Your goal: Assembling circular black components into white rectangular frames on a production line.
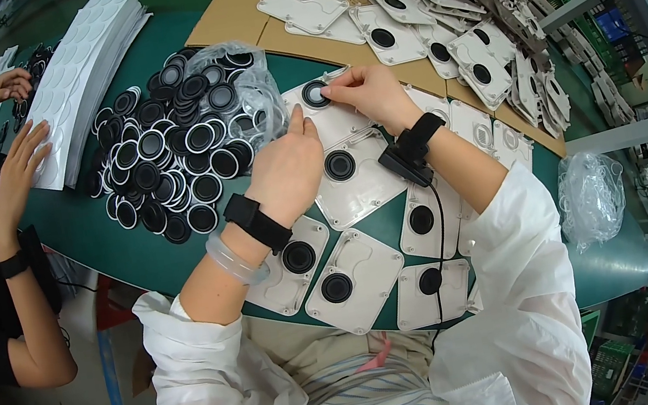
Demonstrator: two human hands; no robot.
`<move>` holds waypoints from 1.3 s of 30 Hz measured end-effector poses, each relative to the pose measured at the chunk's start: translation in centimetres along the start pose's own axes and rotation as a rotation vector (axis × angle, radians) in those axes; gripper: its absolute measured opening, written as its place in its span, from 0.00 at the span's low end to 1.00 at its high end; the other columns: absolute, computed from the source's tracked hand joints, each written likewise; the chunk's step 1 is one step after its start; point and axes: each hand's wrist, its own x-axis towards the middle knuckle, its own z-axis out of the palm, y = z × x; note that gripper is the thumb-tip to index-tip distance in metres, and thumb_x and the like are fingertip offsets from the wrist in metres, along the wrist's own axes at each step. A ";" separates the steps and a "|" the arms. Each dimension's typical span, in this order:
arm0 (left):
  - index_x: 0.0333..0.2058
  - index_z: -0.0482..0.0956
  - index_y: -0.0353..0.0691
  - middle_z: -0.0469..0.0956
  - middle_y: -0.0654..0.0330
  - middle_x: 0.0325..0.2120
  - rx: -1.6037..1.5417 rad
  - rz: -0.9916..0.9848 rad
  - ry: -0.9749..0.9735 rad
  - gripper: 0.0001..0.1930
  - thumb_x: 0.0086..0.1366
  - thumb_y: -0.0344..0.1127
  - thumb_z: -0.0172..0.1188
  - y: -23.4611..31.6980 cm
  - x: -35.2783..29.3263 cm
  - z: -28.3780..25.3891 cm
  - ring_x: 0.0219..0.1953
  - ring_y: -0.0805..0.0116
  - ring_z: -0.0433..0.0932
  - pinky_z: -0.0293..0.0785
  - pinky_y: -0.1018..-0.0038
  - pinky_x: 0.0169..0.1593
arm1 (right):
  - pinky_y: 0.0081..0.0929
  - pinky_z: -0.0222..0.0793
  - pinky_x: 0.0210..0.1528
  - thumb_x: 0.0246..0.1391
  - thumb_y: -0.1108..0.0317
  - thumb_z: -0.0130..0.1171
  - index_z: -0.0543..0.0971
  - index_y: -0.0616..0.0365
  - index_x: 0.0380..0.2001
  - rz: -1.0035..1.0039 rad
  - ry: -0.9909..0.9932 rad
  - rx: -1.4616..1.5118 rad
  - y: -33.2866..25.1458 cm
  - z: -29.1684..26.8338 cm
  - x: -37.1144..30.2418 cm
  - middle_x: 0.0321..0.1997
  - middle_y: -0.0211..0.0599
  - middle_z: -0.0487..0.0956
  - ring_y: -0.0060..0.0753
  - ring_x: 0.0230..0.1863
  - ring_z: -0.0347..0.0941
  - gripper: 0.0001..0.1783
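Observation:
My right hand pinches the edge of a round black disc with a pale rim, which sits at the round spot of a white plastic panel. My left hand rests at the near left edge of that panel, index finger stretched out, palm down and holding nothing I can see. Just below lies another white panel with a black disc fitted in it. Several more such panels, one of them a white panel, lie closer to my body. Both wrists wear black bands.
A heap of loose black discs spreads on the green table, beside a clear plastic bag. White sheets with round stickers are stacked farther left, near a co-worker's hands. Stacked panels cover cardboard; a crumpled bag lies right.

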 end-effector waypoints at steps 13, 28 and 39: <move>0.47 0.70 0.22 0.63 0.34 0.55 0.061 0.061 0.085 0.21 0.53 0.25 0.50 -0.6 0.3 1.2 0.33 0.54 0.82 0.79 0.67 0.33 | 0.33 0.72 0.31 0.50 0.68 0.60 0.77 0.60 0.39 -0.537 0.140 -0.650 0.5 0.3 -0.6 0.29 0.47 0.77 0.43 0.29 0.76 0.12; 0.38 0.72 0.30 0.73 0.57 0.15 -1.605 -0.155 0.214 0.38 0.66 0.67 0.32 1.6 -2.3 -5.5 0.16 0.73 0.71 0.68 0.81 0.22 | 0.30 0.68 0.28 0.49 0.68 0.60 0.81 0.56 0.35 -0.697 0.073 -0.493 -5.6 -2.6 -4.5 0.32 0.38 0.77 0.33 0.26 0.72 0.09; 0.41 0.72 0.33 0.76 0.58 0.23 -1.813 -0.057 -0.012 0.40 0.65 0.69 0.30 8.6 -5.1 -5.8 0.17 0.76 0.69 0.64 0.83 0.21 | 0.14 0.59 0.25 0.47 0.70 0.67 0.79 0.60 0.31 -0.670 0.059 -0.270 -8.9 -5.4 -19.2 0.29 0.26 0.77 0.12 0.24 0.64 0.08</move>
